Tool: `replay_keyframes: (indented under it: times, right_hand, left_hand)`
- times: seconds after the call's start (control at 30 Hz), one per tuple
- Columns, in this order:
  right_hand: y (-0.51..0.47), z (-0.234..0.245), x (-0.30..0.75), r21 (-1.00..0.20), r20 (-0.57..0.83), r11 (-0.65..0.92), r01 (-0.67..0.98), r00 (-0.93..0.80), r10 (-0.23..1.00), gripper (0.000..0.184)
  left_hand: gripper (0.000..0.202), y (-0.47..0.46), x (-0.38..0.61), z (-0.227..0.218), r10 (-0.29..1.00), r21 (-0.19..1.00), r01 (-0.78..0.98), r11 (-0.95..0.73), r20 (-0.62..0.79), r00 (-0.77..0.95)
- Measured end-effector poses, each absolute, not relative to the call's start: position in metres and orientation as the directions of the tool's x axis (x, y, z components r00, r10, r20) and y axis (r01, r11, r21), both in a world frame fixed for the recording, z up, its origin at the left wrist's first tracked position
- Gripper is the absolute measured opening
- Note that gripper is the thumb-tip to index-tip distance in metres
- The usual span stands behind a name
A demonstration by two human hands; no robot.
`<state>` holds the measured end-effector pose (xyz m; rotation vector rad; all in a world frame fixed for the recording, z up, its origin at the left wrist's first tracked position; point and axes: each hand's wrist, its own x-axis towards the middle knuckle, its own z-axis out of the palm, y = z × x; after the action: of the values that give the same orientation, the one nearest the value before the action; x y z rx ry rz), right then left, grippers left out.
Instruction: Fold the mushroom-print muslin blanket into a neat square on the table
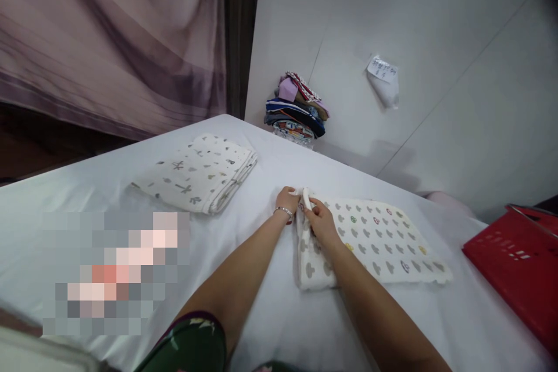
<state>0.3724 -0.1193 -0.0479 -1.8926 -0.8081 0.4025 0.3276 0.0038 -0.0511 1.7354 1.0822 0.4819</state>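
Note:
A white cloth with grey mushroom-like shapes and a few coloured ones, perhaps a small blanket (375, 238), lies folded on the white sheet. My left hand (288, 200), with a bracelet at the wrist, is closed on its far left corner. Just right of it, my right hand (320, 221) pinches the raised edge of the same cloth between thumb and fingers. Part of the gripped corner is hidden behind the fingers. To the left rests a second folded cloth (196, 171), white with grey and tan plant prints.
Beyond the sheet's (257, 244) far edge stands a stack of folded clothes (296, 107). A clear plastic bag (384, 84) with a handwritten label lies farther off on the pale floor (436, 40). A red bag (514, 267) is at the right, a mauve curtain (131, 40) at the left. One patch is pixelated.

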Motion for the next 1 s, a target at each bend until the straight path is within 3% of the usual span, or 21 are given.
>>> replay_keyframes:
  times: [0.27, 0.5, 0.67, 0.8, 0.9, 1.0]
  right_hand:
    - [-0.115, -0.048, 0.373, -0.728, 0.073, -0.405, 0.553, 0.65, 0.756, 0.043]
    - [-0.116, -0.035, 0.365, -0.624, 0.061, -0.409, 0.666, 0.563, 0.824, 0.04]
    - [-0.15, -0.026, 0.338, -0.444, 0.125, -0.289, 0.848, 0.378, 0.917, 0.019]
    - [-0.199, -0.032, 0.305, -0.322, 0.134, -0.185, 0.928, 0.239, 0.962, 0.026]
    - [-0.231, -0.035, 0.286, -0.291, 0.137, -0.09, 0.952, 0.134, 0.981, 0.026]
    - [-0.251, -0.033, 0.281, -0.333, 0.151, 0.011, 0.943, 0.041, 0.988, 0.024]
  left_hand:
    - [0.032, 0.004, 0.328, -0.058, 0.839, 0.928, 0.364, -0.083, -0.132, 0.528]
    - [0.043, 0.006, 0.329, -0.06, 0.831, 0.934, 0.34, -0.107, -0.104, 0.546]
    - [0.035, 0.01, 0.329, -0.062, 0.832, 0.923, 0.36, -0.137, -0.09, 0.548]
    - [0.035, 0.011, 0.326, -0.062, 0.831, 0.907, 0.365, -0.209, -0.032, 0.556]
    - [0.033, 0.01, 0.326, -0.061, 0.827, 0.889, 0.376, -0.261, 0.005, 0.562]
    - [0.034, 0.011, 0.328, -0.062, 0.829, 0.879, 0.392, -0.273, 0.008, 0.559]
